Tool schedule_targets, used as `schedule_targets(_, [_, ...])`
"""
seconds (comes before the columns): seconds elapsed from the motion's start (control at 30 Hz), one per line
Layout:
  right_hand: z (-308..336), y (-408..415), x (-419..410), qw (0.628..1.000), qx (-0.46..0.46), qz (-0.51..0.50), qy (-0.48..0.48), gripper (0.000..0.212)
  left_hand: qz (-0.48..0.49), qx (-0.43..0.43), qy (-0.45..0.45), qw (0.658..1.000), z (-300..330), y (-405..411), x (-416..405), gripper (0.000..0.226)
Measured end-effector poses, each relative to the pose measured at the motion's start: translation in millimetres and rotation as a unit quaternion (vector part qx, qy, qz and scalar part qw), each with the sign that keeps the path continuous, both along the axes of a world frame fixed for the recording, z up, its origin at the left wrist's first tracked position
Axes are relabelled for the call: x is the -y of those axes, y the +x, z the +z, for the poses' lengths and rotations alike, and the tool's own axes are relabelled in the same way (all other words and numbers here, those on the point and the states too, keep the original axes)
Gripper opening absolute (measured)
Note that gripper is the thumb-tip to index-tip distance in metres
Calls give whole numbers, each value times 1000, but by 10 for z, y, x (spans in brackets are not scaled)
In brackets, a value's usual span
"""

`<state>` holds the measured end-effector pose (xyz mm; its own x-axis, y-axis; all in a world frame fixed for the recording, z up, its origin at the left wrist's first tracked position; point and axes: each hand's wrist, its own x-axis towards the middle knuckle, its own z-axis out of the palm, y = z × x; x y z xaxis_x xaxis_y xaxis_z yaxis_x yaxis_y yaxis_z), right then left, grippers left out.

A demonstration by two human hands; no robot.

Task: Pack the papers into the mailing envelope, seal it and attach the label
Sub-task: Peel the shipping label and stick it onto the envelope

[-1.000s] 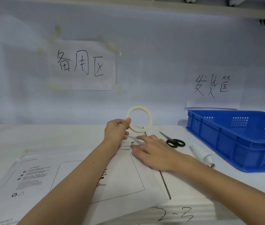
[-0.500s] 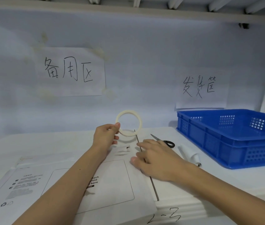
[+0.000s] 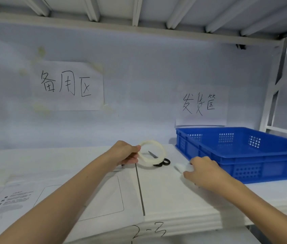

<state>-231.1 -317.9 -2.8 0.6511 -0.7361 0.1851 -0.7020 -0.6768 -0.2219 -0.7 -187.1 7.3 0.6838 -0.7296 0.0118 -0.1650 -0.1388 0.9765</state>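
Observation:
A white mailing envelope (image 3: 54, 198) with printed boxes lies flat on the white table at the lower left. My left hand (image 3: 125, 153) holds a cream tape roll (image 3: 152, 153) upright just above the table, past the envelope's far right corner. My right hand (image 3: 204, 171) rests on a white tube-like object (image 3: 180, 167) beside the blue basket, its fingers curled over it. No loose papers or label are visible.
Black-handled scissors (image 3: 164, 162) lie behind the tape roll. A blue plastic basket (image 3: 244, 164) stands at the right. Two handwritten paper signs (image 3: 68, 85) hang on the back wall. A shelf runs overhead. A dark seam (image 3: 140, 191) splits the table top.
My right hand left the envelope and moved right to the white object by the basket. My left hand lowered the tape roll and shifted it rightward over the scissors. The camera tilted up.

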Motion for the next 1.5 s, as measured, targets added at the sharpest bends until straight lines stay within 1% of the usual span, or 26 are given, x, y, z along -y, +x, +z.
schedule_targets(0.1, [55, -89, -25, 997, 73, 8, -17, 27, -5, 11, 34, 999, -43, -163, 124, 26])
schedule_targets(0.17, [84, -145, -54, 990, 135, 21, -27, 26, -14, 42, 59, 997, -66, -265, 172, 19])
schedule_targets(0.2, [94, -158, -68, 986, 162, 34, -16, 29, -18, 56, 70, 996, -59, -314, 178, 15])
schedule_targets(0.27, [105, -151, -108, 971, 218, 74, 58, 41, -15, 69, 69, 995, 3, -386, 136, 12])
schedule_targets(0.33, [111, -94, -184, 943, 271, 123, 147, 51, -12, 69, 44, 997, 108, -466, -2, 17])
schedule_targets(0.37, [117, -54, -238, 930, 291, 146, 171, 52, -24, 61, 27, 997, 159, -515, -98, 23])
schedule_targets(0.43, [111, 70, -387, 912, 314, 190, 182, 53, -65, 38, 12, 997, 219, -598, -348, 40])
schedule_targets(0.5, [91, 239, -568, 906, 311, 234, 166, 54, -98, 37, 20, 994, 216, -649, -589, 53])
schedule_targets(0.57, [63, 436, -750, 904, 296, 274, 140, 53, -98, 44, 11, 994, 174, -647, -802, 56])
schedule_targets(0.6, [49, 534, -835, 905, 287, 286, 131, 53, -86, 48, 1, 995, 151, -626, -902, 53])
schedule_targets(0.67, [31, 683, -996, 904, 268, 303, 136, 55, -57, 53, -18, 997, 101, -557, -1102, 38])
schedule_targets(0.7, [17, 738, -1063, 900, 260, 314, 156, 56, -45, 50, -27, 997, 71, -513, -1198, 31])
schedule_targets(0.77, [-24, 824, -1165, 879, 251, 339, 224, 54, -31, 43, -42, 998, 13, -445, -1376, 25])
schedule_targets(0.87, [-67, 932, -1252, 843, 256, 369, 297, 38, -22, 32, -59, 997, -49, -371, -1564, 23])
schedule_targets(1.0, [-50, 1045, -1310, 830, 263, 348, 347, 27, -15, 27, -70, 997, -109, -296, -1695, 23])
schedule_targets(1.13, [-22, 1083, -1314, 812, 293, 320, 391, 28, 12, -8, -80, 997, -160, -253, -1750, 28])
schedule_targets(1.2, [-25, 1078, -1330, 816, 298, 326, 373, 25, 17, -30, -90, 995, -185, -258, -1763, 29])
schedule_targets(1.3, [-44, 1079, -1373, 838, 290, 342, 312, 16, 22, -68, -120, 990, -213, -269, -1758, 27])
schedule_targets(1.33, [-44, 1085, -1393, 844, 288, 340, 299, 16, 23, -77, -129, 988, -220, -268, -1753, 26])
schedule_targets(1.43, [-32, 1082, -1442, 855, 285, 333, 277, 7, 21, -90, -146, 985, -237, -278, -1750, 24])
schedule_targets(1.5, [-45, 1078, -1444, 871, 269, 332, 243, 21, 12, -94, -158, 983, -248, -291, -1759, 25])
